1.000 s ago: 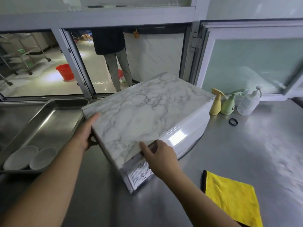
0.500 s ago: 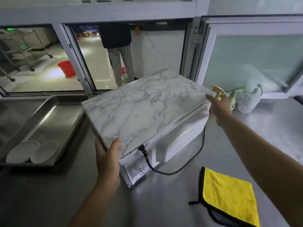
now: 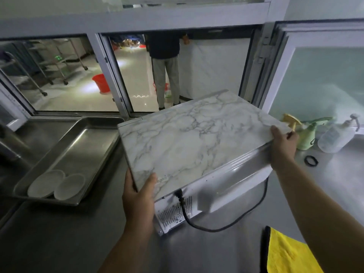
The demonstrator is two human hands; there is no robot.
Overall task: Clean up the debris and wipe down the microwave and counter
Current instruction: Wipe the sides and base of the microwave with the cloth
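The small label (image 3: 162, 178) on the microwave (image 3: 197, 138) is too blurred to read.

One head-worn view looks forward and down, close over the counter (image 3: 226, 251), toward the serving window (image 3: 177, 71)

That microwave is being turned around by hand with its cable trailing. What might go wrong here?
1. The black power cord loops across the counter behind the microwave; more turning could likely snag or strain it.
2. The right hand has its grip on the corner close to the spray bottles, so they may get knocked over.
3. The left hand holds only a corner edge; that grip could slip.
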